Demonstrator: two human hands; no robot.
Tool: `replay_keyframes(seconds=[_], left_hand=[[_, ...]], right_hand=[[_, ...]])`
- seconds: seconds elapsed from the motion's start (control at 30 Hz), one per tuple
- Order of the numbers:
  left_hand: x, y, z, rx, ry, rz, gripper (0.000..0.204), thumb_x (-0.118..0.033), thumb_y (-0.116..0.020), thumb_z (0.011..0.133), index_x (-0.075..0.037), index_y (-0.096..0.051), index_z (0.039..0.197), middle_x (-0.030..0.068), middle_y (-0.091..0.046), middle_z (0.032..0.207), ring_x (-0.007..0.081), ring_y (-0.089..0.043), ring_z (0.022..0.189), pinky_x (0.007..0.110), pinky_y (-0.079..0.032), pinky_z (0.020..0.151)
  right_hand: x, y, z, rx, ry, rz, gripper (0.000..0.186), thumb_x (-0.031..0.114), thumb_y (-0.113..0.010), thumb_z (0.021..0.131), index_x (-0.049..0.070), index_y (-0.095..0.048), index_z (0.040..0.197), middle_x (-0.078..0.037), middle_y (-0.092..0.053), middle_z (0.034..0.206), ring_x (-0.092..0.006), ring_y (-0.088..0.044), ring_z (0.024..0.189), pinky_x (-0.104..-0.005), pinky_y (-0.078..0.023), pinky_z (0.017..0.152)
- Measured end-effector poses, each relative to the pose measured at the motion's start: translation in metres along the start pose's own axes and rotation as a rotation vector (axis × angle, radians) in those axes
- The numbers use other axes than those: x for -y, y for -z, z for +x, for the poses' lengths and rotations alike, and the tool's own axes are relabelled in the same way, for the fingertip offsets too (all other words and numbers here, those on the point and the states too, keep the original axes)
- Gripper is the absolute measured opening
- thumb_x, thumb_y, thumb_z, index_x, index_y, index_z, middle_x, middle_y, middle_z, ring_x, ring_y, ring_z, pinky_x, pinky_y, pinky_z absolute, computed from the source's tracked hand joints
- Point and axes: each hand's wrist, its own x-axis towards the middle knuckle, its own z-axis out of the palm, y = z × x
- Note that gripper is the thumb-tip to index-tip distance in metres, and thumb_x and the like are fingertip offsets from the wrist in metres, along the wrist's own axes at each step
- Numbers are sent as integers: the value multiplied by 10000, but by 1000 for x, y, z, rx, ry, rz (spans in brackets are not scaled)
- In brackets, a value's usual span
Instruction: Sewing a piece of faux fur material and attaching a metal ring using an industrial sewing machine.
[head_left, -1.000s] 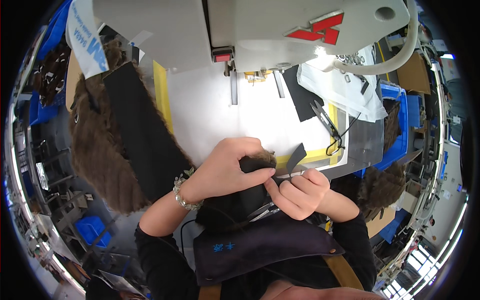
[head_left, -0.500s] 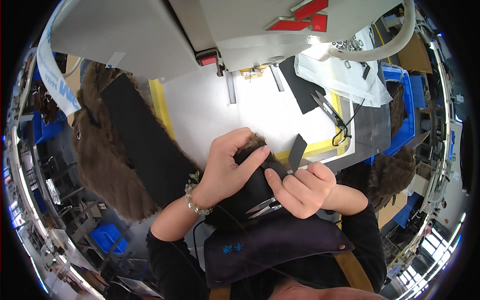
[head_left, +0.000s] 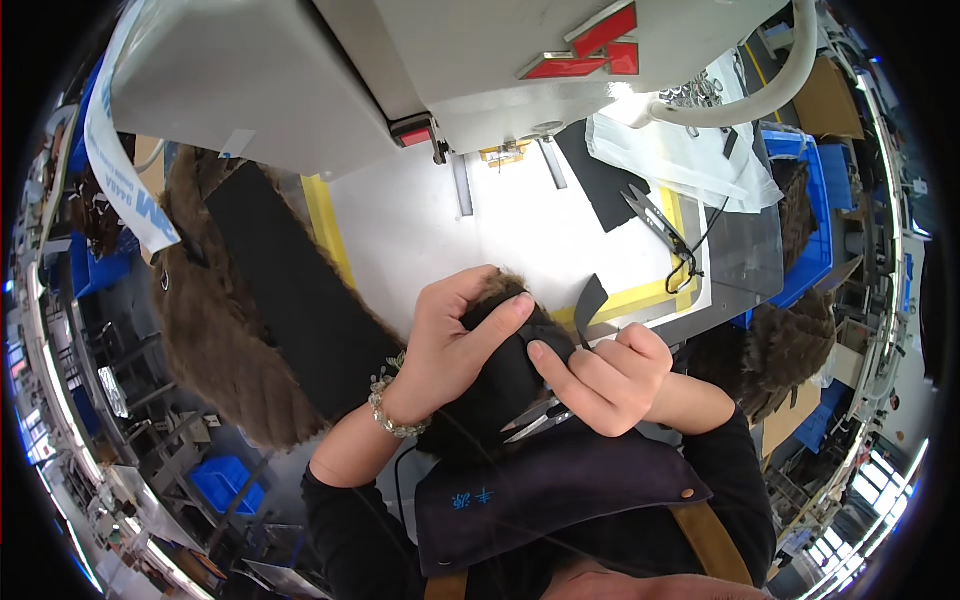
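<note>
both hands, close together, are pinched on a black-backed brown fur piece.

Now holds thumb of L hand apart fr. fingertips of R hand, vs. nearly touching 1 sec ago, w/ black cloth betw. Also bends black strip into curve, straighter ½ sec ago. Views machine at diff. angle.

Blue lettering and digits run along the white strip by the grey machine's left edge; its front bears a red emblem. Blue characters mark my dark apron's left end.
</note>
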Motion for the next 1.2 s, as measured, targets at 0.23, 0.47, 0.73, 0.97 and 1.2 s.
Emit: replay_keyframes(seconds=[0.23,0.47,0.73,0.97,1.2], left_hand=[[-1,0,-1,4,2,6,149,-96,-637,909,22,-579,840,-40,-535,706,16,-421,693,209,-389,602],[2,1,-1,30,-30,65,142,-87,-640,901,29,-574,853,-18,-550,718,28,-436,704,217,-404,617],[1,0,-2,26,-71,106,154,-80,-654,878,30,-553,839,23,-528,688,59,-422,674,241,-409,611],[0,1,-1,48,-155,249,84,-50,-639,855,15,-587,843,-8,-560,697,33,-469,669,217,-404,606],[10,4,1,-52,-176,292,140,-70,-652,866,29,-558,834,58,-554,689,77,-466,656,248,-416,610]], right_hand=[[-19,16,-2,-23,52,121,406,385,-655,779,95,-717,1056,69,-556,700,-78,-362,482,-232,-238,508],[-54,33,15,138,-247,11,497,415,-752,689,135,-707,1098,72,-449,596,-79,-385,467,-259,-225,487],[-67,21,23,60,-132,2,458,250,-853,589,135,-718,1011,55,-517,678,-76,-438,504,-239,-260,475],[-90,-25,21,503,-710,1530,339,139,-737,779,21,-640,1082,-26,-656,978,-55,-540,821,-199,-380,611],[-101,-3,24,774,-677,1487,165,81,-752,775,-12,-691,897,-14,-651,730,-61,-546,655,-225,-424,607]])
